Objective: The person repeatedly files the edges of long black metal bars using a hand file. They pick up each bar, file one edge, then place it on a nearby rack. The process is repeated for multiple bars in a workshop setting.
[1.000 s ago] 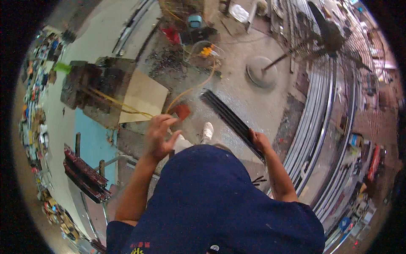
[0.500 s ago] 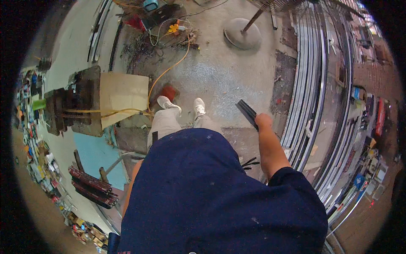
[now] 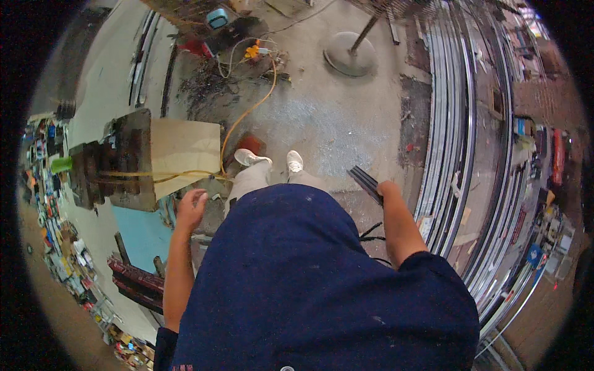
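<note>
My right hand [image 3: 387,190] grips the end of a short dark grey ribbed profile piece [image 3: 364,182]. The piece slants up and to the left over the floor, its far end free. On the other side, my left hand [image 3: 192,209] hangs beside my leg, fingers loosely bent and apart, with nothing seen in them. Nearest to it are a cream board [image 3: 185,145] on a dark machine or bench and a light blue sheet [image 3: 141,230] below.
Long metal profiles [image 3: 440,123] lie along the right side. Ahead stands a post on a round base [image 3: 350,54]. An orange cable [image 3: 250,106] crosses the floor to a yellow-orange connector [image 3: 252,51]. Dark reddish bars [image 3: 137,281] are stacked at lower left.
My left hand and forearm have come into view at the left. My right hand still holds the profile piece, now slightly lower in the picture. The whole view has shifted a little.
</note>
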{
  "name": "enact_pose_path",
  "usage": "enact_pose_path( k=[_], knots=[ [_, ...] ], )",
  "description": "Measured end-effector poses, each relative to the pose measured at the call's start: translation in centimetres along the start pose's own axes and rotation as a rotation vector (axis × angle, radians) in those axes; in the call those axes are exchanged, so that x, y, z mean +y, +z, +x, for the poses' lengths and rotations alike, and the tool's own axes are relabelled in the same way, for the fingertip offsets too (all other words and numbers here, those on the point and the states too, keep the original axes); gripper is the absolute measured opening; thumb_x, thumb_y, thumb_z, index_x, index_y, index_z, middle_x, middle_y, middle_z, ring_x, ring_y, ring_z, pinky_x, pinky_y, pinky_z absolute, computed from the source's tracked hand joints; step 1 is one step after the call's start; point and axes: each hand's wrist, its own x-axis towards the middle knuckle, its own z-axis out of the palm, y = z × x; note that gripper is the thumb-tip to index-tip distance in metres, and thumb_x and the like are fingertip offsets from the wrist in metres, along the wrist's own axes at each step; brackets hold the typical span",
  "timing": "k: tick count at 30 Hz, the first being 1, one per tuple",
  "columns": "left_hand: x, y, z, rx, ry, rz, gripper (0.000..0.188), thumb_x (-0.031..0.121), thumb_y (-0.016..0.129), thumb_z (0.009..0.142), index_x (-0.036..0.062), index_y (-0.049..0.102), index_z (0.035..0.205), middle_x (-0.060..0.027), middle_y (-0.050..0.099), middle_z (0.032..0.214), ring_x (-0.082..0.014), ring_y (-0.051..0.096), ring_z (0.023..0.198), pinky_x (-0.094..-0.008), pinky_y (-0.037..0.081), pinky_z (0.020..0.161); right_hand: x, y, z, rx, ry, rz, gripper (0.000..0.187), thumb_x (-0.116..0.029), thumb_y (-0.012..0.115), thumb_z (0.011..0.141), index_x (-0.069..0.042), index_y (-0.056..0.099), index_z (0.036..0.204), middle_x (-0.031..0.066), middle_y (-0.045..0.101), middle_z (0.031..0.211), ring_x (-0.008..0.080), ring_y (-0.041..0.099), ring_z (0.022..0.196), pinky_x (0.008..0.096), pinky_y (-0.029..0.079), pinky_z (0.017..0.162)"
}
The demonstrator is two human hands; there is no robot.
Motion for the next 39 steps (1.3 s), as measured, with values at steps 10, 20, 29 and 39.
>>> enact_pose_path(
  k=[10, 20, 29, 39],
  knots=[
    [-2.1, 6.4, 1.3, -0.107, -0.024, -0.077, 0.042, 0.033, 0.068, 0.086, 0.0049, 0.063, 0.117, -0.0174, 0.064, 0.116, -0.0316, 0.063, 0.104, -0.039, 0.05, 0.09, -11.2, -10.7, -9.4, 0.19, -0.418, -0.05, 0.067, -0.054, 0.036, 0.098, 0.004, 0.069, 0.1, 0.0297, 0.065, 0.101, 0.0463, 0.062, 0.099, 0.0499, 0.047, 0.087],
    [4.6, -3.3, 11.4, 0.379, -0.286, -1.302, 0.085, 0.055, 0.074, 0.079, 0.0013, 0.044, 0.138, -0.0096, 0.059, 0.118, -0.017, 0.057, 0.089, -0.0312, 0.048, 0.076, -34.3, -18.6, -27.8, 0.184, -1.219, 0.214, 0.035, -0.031, 0.051, 0.1, -0.001, 0.066, 0.108, 0.0175, 0.068, 0.086, 0.0169, 0.064, 0.082, 0.0332, 0.049, 0.074],
    [0.1, -12.2, 15.5, 0.832, -0.502, -1.553, 0.068, 0.045, 0.065, 0.088, 0.0038, 0.043, 0.139, -0.0152, 0.047, 0.139, -0.032, 0.045, 0.126, -0.0487, 0.035, 0.103, -42.8, -15.8, -30.3, 0.102, -1.301, 0.181, 0.047, -0.045, 0.047, 0.099, -0.001, 0.062, 0.109, 0.0219, 0.067, 0.092, 0.0323, 0.066, 0.086, 0.0388, 0.049, 0.077],
    [-4.5, -13.2, 16.5, 0.858, -0.703, -1.23, 0.082, 0.052, 0.059, 0.088, 0.0016, 0.031, 0.147, -0.023, 0.035, 0.15, -0.0392, 0.038, 0.136, -0.0479, 0.035, 0.107, -47.3, -17.2, -33.8, 0.016, -1.163, 0.02, 0.047, -0.041, 0.041, 0.102, 0.002, 0.062, 0.099, 0.0247, 0.063, 0.082, 0.0347, 0.062, 0.075, 0.0406, 0.048, 0.074]
  ],
)
